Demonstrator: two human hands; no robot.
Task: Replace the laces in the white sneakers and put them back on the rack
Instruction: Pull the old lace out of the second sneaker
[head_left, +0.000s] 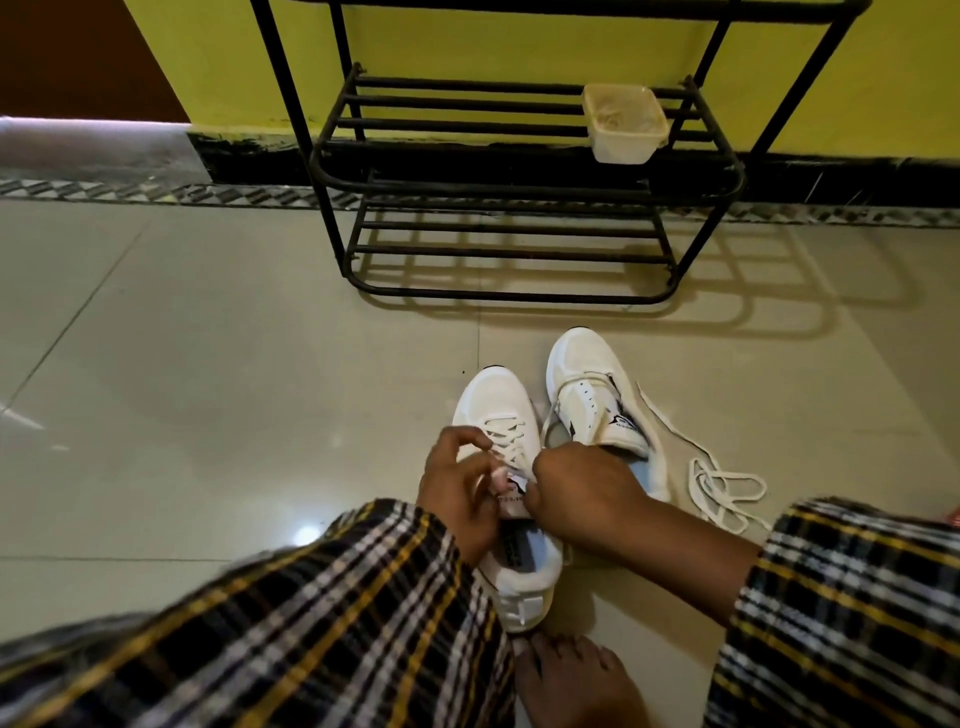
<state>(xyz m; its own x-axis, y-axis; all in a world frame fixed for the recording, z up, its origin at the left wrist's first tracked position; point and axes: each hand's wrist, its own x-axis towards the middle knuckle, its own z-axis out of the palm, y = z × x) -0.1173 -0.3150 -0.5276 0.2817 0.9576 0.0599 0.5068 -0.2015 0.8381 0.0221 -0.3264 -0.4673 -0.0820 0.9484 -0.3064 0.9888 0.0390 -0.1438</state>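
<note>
My left hand (457, 483) pinches the near sneaker's (511, 499) tongue, grip narrow; my right hand (576, 488) pinches its soft, floppy lace at the top eyelets. Right of it sits the unlaced sneaker (592, 389), then a loose lace (722, 483). Beyond, the rack (519, 182) carries a tub (623, 124), contents unclear.
</note>
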